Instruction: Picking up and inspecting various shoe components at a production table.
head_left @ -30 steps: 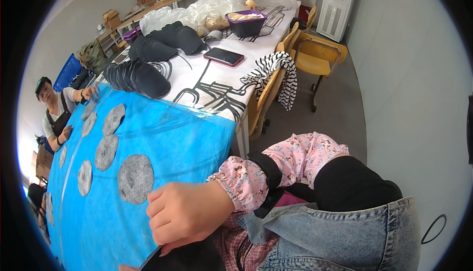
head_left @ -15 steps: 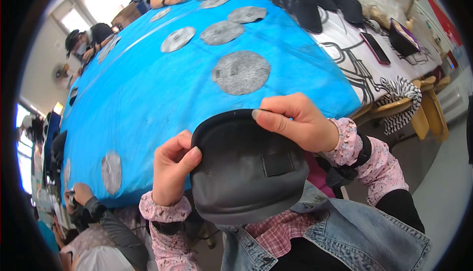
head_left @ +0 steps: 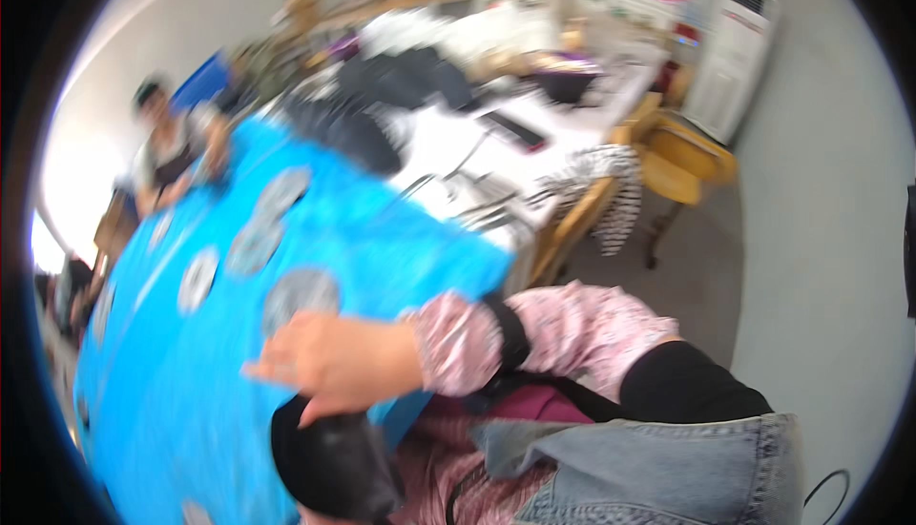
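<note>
A black, rounded, leather-like piece point(head_left: 339, 468) is tilted low in the picture, its edge smeared by motion. My right hand point(head_left: 334, 358) is above it, fingers stretched out to the left and thumb pointing down at the piece's upper edge; whether they touch is unclear. Only a sliver of my left hand point(head_left: 315, 515) shows at the bottom, under the piece, its fingers hidden. Beyond my right hand, a grey felt-like disc point(head_left: 303, 298) lies on the blue table cover point(head_left: 181, 401).
More grey discs point(head_left: 198, 279) are spread over the cover. A person point(head_left: 176, 148) works at the far side. On the white table are dark curved pieces point(head_left: 348, 134), a phone point(head_left: 512, 130) and a dark bowl-like container point(head_left: 563, 77). A yellow chair point(head_left: 682, 163) and a white floor-standing unit point(head_left: 730, 62) are at right.
The view has swung to the right and blurred. My right hand has shifted from gripping the black piece's rim to fingers stretched out above it. My left hand has nearly left the picture.
</note>
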Tool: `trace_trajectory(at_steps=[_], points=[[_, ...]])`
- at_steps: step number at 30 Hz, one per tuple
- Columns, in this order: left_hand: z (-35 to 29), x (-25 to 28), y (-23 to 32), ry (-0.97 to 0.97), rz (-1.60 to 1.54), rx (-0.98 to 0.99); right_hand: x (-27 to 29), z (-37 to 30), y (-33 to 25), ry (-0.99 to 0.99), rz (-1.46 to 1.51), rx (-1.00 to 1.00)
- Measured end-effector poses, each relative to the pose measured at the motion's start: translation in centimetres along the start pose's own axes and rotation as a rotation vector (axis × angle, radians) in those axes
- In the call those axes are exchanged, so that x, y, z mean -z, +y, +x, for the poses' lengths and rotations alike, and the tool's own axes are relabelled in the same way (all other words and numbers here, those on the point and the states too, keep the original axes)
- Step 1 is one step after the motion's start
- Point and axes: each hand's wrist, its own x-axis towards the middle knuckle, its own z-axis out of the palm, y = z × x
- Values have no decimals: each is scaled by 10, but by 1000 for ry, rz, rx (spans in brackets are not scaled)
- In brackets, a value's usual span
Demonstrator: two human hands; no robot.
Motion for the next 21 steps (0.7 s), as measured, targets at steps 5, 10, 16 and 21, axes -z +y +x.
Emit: trace_trajectory(at_steps=[5,10,16,21], points=[[9,-32,2,-46,98,-137,-23,-33,-46,-33,-35,55],[12,-39,9,-58,127,-209,-37,-64,-100,-67,151,-201],[14,-38,15,-60,141,-250,-39,-59,-94,2,327,-170],[10,-38,18,-53,148,-276,-44,-51,-87,111,350,-121]])
